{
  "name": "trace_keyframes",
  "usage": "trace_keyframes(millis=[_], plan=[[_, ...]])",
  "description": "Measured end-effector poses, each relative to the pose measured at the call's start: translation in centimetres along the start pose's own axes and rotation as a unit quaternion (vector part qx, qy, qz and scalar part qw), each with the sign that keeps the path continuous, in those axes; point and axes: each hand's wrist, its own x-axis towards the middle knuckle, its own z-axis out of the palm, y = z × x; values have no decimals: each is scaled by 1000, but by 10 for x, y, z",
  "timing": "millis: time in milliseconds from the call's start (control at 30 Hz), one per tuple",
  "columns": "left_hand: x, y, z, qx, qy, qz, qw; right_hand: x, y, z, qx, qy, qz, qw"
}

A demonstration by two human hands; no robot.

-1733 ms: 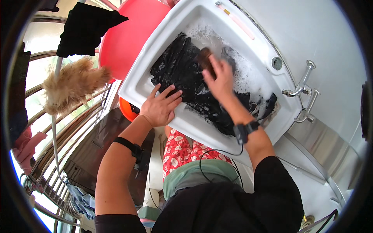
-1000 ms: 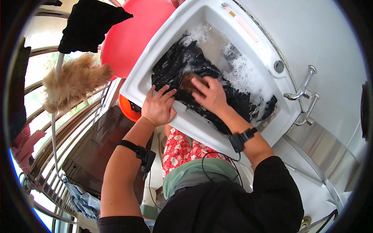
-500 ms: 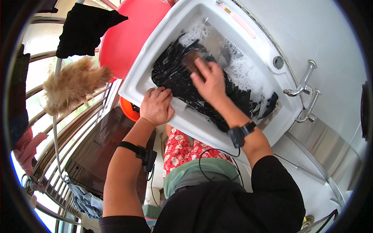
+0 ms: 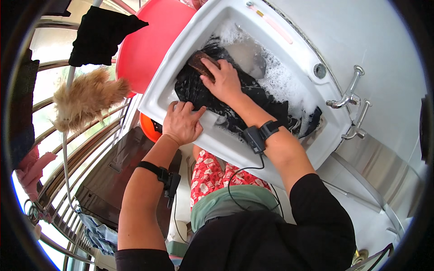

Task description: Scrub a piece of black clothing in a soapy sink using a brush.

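Note:
A wet black garment (image 4: 251, 92) lies spread across the floor of a white sink (image 4: 172, 58), with soapy water and foam (image 4: 282, 81) along its far side. My right hand (image 4: 222, 81) is closed around a dark brown scrubbing brush (image 4: 199, 63), pressed onto the garment's upper left part. The brush's underside is hidden. At the sink's near left edge rests my left hand (image 4: 183, 122), its fingers bent over the rim and its index finger stretched toward the garment. It appears to hold the garment's edge down, though its fingertips are partly hidden.
A pink-handled toothbrush (image 4: 273, 25) lies on the sink's far ledge. Metal taps (image 4: 348, 97) stick out at the right. Beyond the left rim stands a large red basin (image 4: 149, 40). A black cloth (image 4: 104, 36) and a furry tan item (image 4: 88, 99) hang at the left.
My right hand has slid the brush left and slightly up across the black garment. My left hand stays at the rim, its index finger now spread further out.

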Motion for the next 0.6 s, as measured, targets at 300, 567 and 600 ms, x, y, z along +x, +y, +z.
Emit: trace_keyframes(millis=[300,567,600], plan=[[-7,-14,19,14,8,86,996,-7,72,-45,21,96,83,992],[3,-9,10,28,-2,103,994,-40,124,-59,-94,7,95,991],[-5,-15,12,30,-6,95,995,-47,96,-52,-61,27,98,993]])
